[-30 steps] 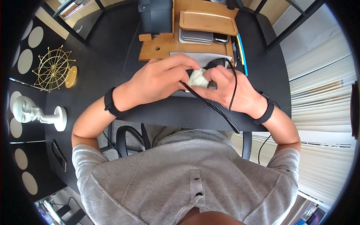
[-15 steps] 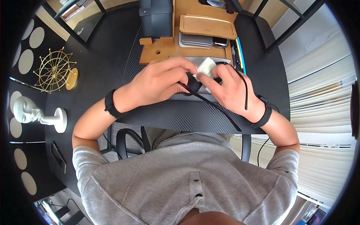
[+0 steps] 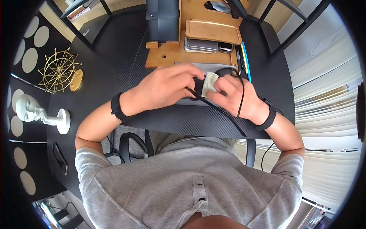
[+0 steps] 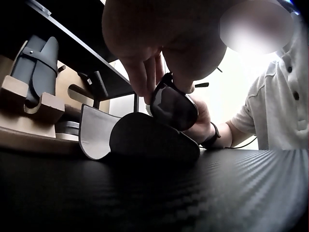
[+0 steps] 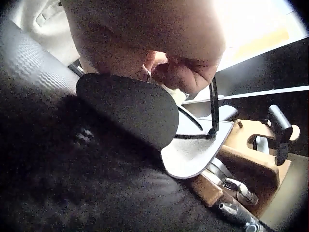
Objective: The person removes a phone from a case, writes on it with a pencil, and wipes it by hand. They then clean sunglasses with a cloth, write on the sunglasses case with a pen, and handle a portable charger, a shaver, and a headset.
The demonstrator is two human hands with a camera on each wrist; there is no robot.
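Over the desk front, my left hand [image 3: 166, 87] pinches a pair of dark sunglasses [image 4: 174, 107] by one side of the frame. Its temple arms are unfolded, one slanting toward my body and the other lying across the back of my right hand [image 3: 235, 98]. Between right thumb and curled fingers is a pale, whitish-green cloth [image 3: 209, 83], held against a lens. Below the hands stands an open glasses case [image 4: 149, 137], dark outside with a light grey lining. Its flap points toward the far side of the desk; in the head view the hands hide most of it.
Just behind is a wooden organizer [image 3: 162, 60] with a dark pouch [image 3: 163, 23], a small wooden tray [image 3: 213, 31] and pens [image 3: 240, 59]. On the left stand a gold wheel ornament [image 3: 59, 70], a white figurine [image 3: 30, 108] and a phone-like dark slab [image 3: 60, 158].
My right fingers and the cloth have shifted over the lens; the cloth was bunched, then raised, and now lies upright along it. The left hand keeps its grip on the sunglasses.
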